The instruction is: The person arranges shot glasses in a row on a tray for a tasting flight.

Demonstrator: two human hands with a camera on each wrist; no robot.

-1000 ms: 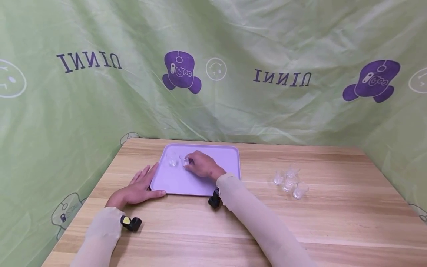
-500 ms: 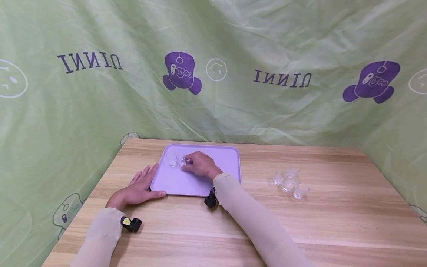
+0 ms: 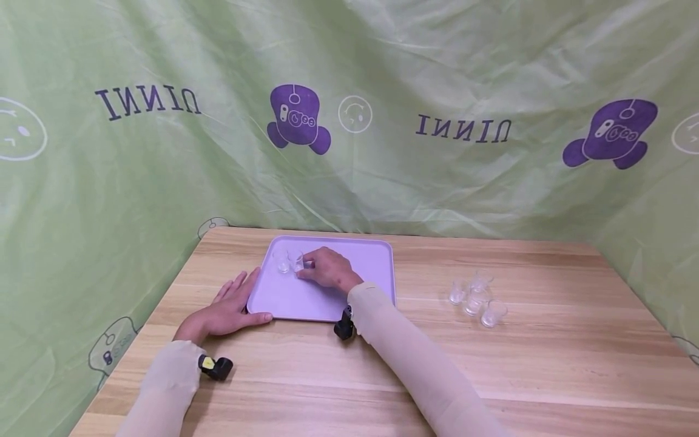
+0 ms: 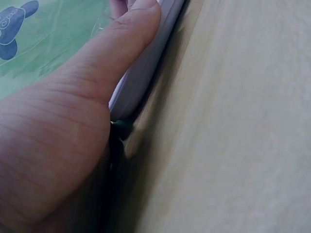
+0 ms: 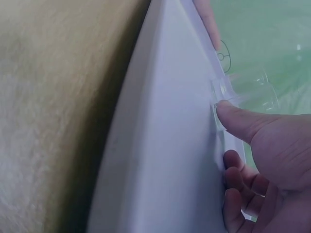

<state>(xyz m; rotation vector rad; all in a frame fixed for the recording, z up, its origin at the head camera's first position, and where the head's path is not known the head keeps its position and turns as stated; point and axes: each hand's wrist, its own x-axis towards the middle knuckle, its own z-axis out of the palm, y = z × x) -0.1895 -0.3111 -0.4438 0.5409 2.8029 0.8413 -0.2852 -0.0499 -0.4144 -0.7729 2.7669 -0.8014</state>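
Observation:
On the purple tray (image 3: 306, 303) stand two small clear glasses side by side. My right hand (image 3: 330, 268) pinches the nearer-to-hand glass (image 3: 298, 263) between thumb and fingers. The other glass (image 3: 283, 263) is just left of it, so close that a gap is hard to make out. In the right wrist view the thumb (image 5: 243, 119) lies against the clear glass wall while the lower fingers curl over the tray. My left hand (image 3: 229, 309) rests at the tray's front left corner, fingers extended along the left side and the thumb at the front edge.
Several more clear glasses (image 3: 474, 300) stand grouped on the wooden table (image 3: 437, 370), right of the tray. A green printed cloth (image 3: 382, 182) hangs behind the table and along its sides. Small black cameras sit on both wrists.
My right hand has slid its glass a short way left, up to the other glass on the tray. Over the last half second it has stayed nearly still. The left hand has not moved.

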